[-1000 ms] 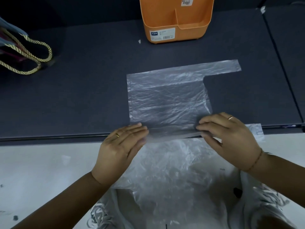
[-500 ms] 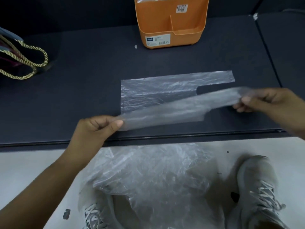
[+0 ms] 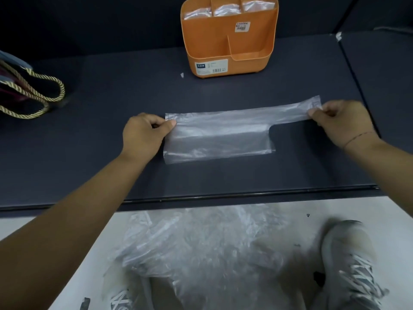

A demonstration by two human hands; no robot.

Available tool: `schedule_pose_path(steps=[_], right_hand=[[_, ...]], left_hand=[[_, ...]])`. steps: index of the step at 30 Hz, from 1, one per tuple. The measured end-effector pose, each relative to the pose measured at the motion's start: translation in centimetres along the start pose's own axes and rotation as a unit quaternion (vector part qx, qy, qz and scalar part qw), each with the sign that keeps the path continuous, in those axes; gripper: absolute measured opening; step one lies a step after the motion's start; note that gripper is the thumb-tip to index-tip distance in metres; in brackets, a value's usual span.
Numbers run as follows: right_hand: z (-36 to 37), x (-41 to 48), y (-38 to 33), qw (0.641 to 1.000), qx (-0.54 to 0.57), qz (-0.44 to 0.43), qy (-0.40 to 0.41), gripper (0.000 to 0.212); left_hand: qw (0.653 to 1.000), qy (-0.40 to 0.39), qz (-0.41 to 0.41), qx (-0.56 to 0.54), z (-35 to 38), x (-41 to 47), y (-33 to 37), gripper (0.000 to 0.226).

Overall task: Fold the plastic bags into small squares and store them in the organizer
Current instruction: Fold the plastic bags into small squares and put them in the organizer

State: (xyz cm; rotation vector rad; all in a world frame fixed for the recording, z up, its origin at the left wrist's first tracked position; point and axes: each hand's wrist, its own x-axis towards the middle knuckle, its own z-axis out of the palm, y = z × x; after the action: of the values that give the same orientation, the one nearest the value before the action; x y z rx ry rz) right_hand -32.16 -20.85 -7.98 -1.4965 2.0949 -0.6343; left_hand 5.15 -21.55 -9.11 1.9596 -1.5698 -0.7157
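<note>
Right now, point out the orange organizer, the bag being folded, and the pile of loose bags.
orange organizer (image 3: 207, 44), head view, front wall.
bag being folded (image 3: 219, 136), head view, middle of its flat body.
pile of loose bags (image 3: 201, 247), head view, centre of heap.

One flat bag (image 3: 219, 135); one organizer (image 3: 223, 45) with three folded bags (image 3: 225, 10) in its rear slots. Two hands: left hand (image 3: 145, 135), right hand (image 3: 342, 121). Two shoes (image 3: 353, 265), one heap (image 3: 196, 249) of loose bags, two rope handles (image 3: 33, 97).

Thin clear plastic bag (image 3: 214, 139), glossy w/ creases, matt dark table (image 3: 111, 97), smooth orange plastic organizer (image 3: 223, 43), twisted gold cord handles (image 3: 33, 95)
</note>
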Motion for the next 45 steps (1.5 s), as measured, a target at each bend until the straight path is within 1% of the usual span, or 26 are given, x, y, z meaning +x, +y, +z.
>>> schedule_pose_path(steps=[4, 6, 7, 8, 9, 10, 11, 12, 13, 14, 15, 17, 18, 21, 25, 27, 28, 30, 32, 33, 34, 36, 38, 39, 42, 45], right_hand=[[0.1, 0.1, -0.6, 0.999, -0.024, 0.028, 0.012, 0.019], [0.3, -0.2, -1.3, 0.997, -0.052, 0.015, 0.050, 0.025], [0.5, -0.4, -2.0, 0.995, -0.063, -0.009, 0.077, 0.029], [1.0, -0.7, -3.0, 0.992, -0.064, -0.052, 0.098, 0.031], [1.6, -1.1, -4.3, 0.987, -0.059, -0.111, 0.101, 0.031], [2.5, -1.6, -5.7, 0.980, -0.056, -0.176, 0.081, 0.032], [3.7, -2.2, -7.1, 0.968, -0.065, -0.239, 0.044, 0.036], [5.1, -2.8, -8.5, 0.953, -0.077, -0.292, -0.003, 0.042], [6.5, -3.6, -9.7, 0.940, -0.087, -0.325, -0.057, 0.047], [7.8, -4.3, -10.7, 0.931, -0.095, -0.336, -0.109, 0.051], [9.0, -4.8, -11.2, 0.926, -0.107, -0.331, -0.150, 0.055], [10.7, -5.0, -10.6, 0.916, -0.166, -0.307, -0.197, 0.065], [11.0, -5.0, -9.9, 0.909, -0.205, -0.301, -0.202, 0.072], [10.6, -4.5, -7.8, 0.880, -0.290, -0.329, -0.183, 0.093], [9.7, -4.4, -7.1, 0.866, -0.314, -0.342, -0.188, 0.105], [9.6, -4.6, -7.4, 0.867, -0.308, -0.347, -0.183, 0.104], [9.7, -4.9, -7.7, 0.870, -0.297, -0.350, -0.179, 0.099], [10.2, -5.6, -8.8, 0.884, -0.255, -0.353, -0.173, 0.082], [11.0, -6.3, -9.8, 0.898, -0.204, -0.348, -0.174, 0.063], [11.5, -6.5, -10.1, 0.903, -0.189, -0.344, -0.177, 0.057], [11.8, -6.5, -10.0, 0.905, -0.187, -0.338, -0.178, 0.055], [11.9, -6.3, -9.2, 0.906, -0.217, -0.322, -0.172, 0.063], [11.2, -5.7, -8.0, 0.901, -0.263, -0.304, -0.162, 0.082], [10.6, -5.5, -7.2, 0.900, -0.280, -0.294, -0.158, 0.087], [8.3, -4.8, -5.0, 0.909, -0.296, -0.256, -0.144, 0.086], [6.2, -4.1, -2.5, 0.920, -0.299, -0.221, -0.126, 0.085]], left_hand=[[0.998, 0.033, 0.004, 0.061, 0.3, 0.3, -0.4, 0.022], [0.991, 0.068, 0.010, 0.115, 0.3, -0.3, 0.0, 0.033], [0.986, 0.091, 0.041, 0.134, 0.3, -0.8, 0.5, 0.038], [0.979, 0.109, 0.096, 0.145, 0.4, -1.3, 1.1, 0.039], [0.969, 0.108, 0.159, 0.158, 0.6, -1.6, 1.8, 0.041], [0.956, 0.084, 0.217, 0.177, 1.0, -1.9, 2.4, 0.044], [0.944, 0.042, 0.257, 0.200, 1.6, -2.1, 2.9, 0.048], [0.935, -0.009, 0.273, 0.225, 2.2, -2.4, 3.4, 0.052], [0.930, -0.053, 0.269, 0.245, 2.8, -2.7, 3.6, 0.055], [0.926, -0.085, 0.259, 0.261, 3.3, -3.1, 3.6, 0.060], [0.923, -0.104, 0.248, 0.274, 3.7, -3.5, 3.2, 0.066], [0.921, -0.125, 0.223, 0.295, 4.1, -4.5, 2.0, 0.082], [0.918, -0.130, 0.211, 0.310, 4.1, -4.9, 1.2, 0.087], [0.919, -0.122, 0.181, 0.329, 3.5, -6.3, -0.7, 0.098], [0.926, -0.106, 0.149, 0.330, 2.4, -8.2, -1.3, 0.102], [0.936, -0.106, 0.128, 0.312, 2.0, -8.6, -0.9, 0.100], [0.942, -0.100, 0.128, 0.292, 1.9, -8.5, -0.6, 0.095], [0.954, -0.070, 0.162, 0.243, 2.0, -7.5, 0.5, 0.080], [0.954, -0.059, 0.196, 0.221, 2.6, -6.0, 1.2, 0.073], [0.950, -0.067, 0.203, 0.229, 2.9, -5.2, 1.4, 0.073], [0.944, -0.081, 0.205, 0.248, 3.2, -4.6, 1.3, 0.076], [0.929, -0.107, 0.197, 0.296, 3.6, -3.9, 0.8, 0.083], [0.921, -0.113, 0.190, 0.320, 3.8, -3.9, 0.2, 0.087], [0.919, -0.112, 0.189, 0.327, 3.7, -3.9, 0.1, 0.087], [0.913, -0.117, 0.178, 0.348, 3.3, -4.2, -0.1, 0.084], [0.908, -0.120, 0.172, 0.363, 2.8, -4.5, -0.5, 0.089]])
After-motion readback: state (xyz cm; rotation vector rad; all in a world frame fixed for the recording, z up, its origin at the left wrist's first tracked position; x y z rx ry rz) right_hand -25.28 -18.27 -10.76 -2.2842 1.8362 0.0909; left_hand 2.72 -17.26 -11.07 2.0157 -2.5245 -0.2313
